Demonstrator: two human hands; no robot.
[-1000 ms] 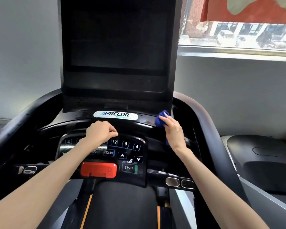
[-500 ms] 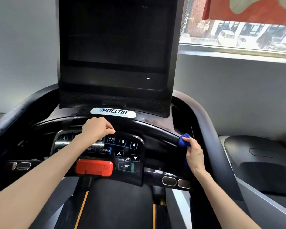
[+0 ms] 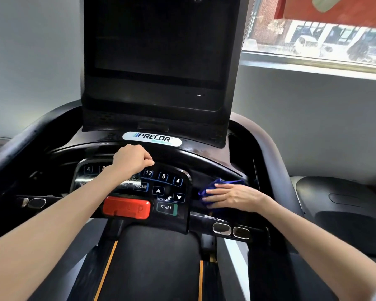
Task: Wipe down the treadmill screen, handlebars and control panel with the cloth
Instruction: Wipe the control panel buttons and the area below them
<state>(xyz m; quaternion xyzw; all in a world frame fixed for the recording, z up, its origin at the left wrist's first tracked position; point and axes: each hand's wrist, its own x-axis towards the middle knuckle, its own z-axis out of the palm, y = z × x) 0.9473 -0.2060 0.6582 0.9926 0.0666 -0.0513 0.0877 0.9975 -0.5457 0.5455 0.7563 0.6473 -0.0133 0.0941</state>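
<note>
The black treadmill screen (image 3: 161, 51) stands upright at the top centre, dark and switched off. Below it sits the control panel (image 3: 167, 187) with number keys, arrow keys, a START key and a red stop bar (image 3: 126, 208). My left hand (image 3: 131, 159) is closed over the curved handlebar (image 3: 193, 158) just above the keys. My right hand (image 3: 232, 196) lies flat, pressing a blue cloth (image 3: 213, 186) against the recessed black surface right of the panel. Most of the cloth is hidden under my fingers.
The right side rail (image 3: 267, 153) curves down past my right arm. Two metal pulse sensors (image 3: 230, 230) sit on the lower bar below the cloth. The belt (image 3: 156, 268) runs underneath. A second treadmill (image 3: 345, 205) stands to the right, below a window (image 3: 317, 40).
My right hand carried the blue cloth from the upper console edge down the right side, then left into the recess beside the panel, and flattened. My left hand stayed on the handlebar.
</note>
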